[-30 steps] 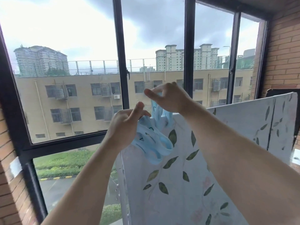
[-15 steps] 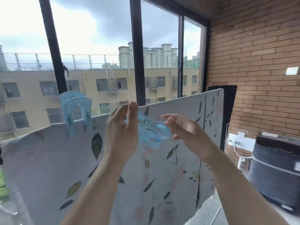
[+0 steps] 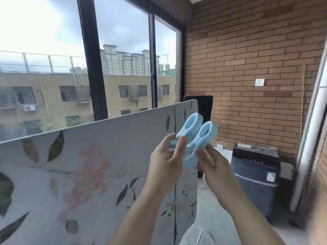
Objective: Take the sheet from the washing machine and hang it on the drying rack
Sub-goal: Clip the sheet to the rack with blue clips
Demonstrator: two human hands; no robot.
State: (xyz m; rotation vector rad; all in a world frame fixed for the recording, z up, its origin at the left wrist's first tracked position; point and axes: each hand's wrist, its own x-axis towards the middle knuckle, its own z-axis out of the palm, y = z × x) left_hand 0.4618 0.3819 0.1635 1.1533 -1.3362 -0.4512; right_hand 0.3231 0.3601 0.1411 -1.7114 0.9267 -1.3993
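The sheet hangs flat over a straight top line, and it fills the left and the middle of the view. Its cloth is thin and smooth, pale grey-white, printed with dark green pointed leaves and soft pink flowers. A dark vertical line runs down it near its right edge. The rack under it is hidden by the cloth.

In front of the sheet's right part, both hands are raised and hold a clip between them. The clip is of light blue matte plastic, with two thick oval rings at its upper end. It cannot be told if it is one piece or two. The left hand pinches the lower left part of the clip with thumb and fingertips. The right hand has its fingers curled against the lower right part. The clip is near the sheet's top edge, but it is not on it.

Low on the right stands the washer, a dark boxy machine with a flat lid. Behind it rises a rough wall of red-brown bricks. A tall window with a black metal frame is behind the sheet.
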